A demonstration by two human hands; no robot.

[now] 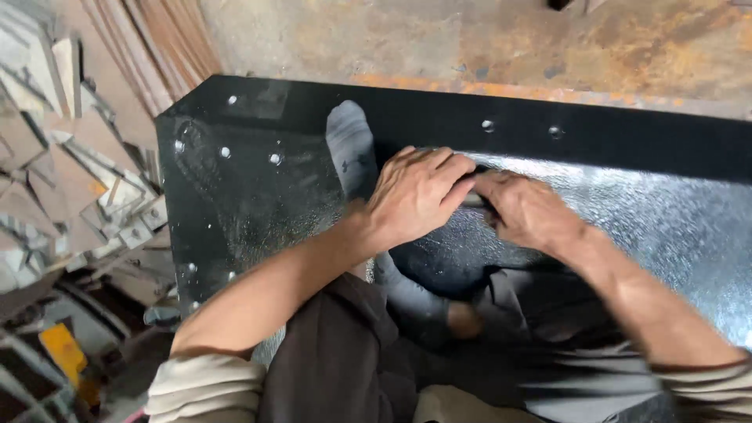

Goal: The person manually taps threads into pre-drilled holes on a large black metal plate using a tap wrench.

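Knees and rolled sleeves sit nearest; beyond them, left hand (415, 196) and right hand (525, 210) both clench a small, mostly hidden dark tool (474, 200) against the black panel (251, 180), mid-job by appearances.

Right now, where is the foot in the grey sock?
In the head view, the foot in the grey sock rests on the black metal panel, left of centre, just beyond the left hand and below the panel's far edge.
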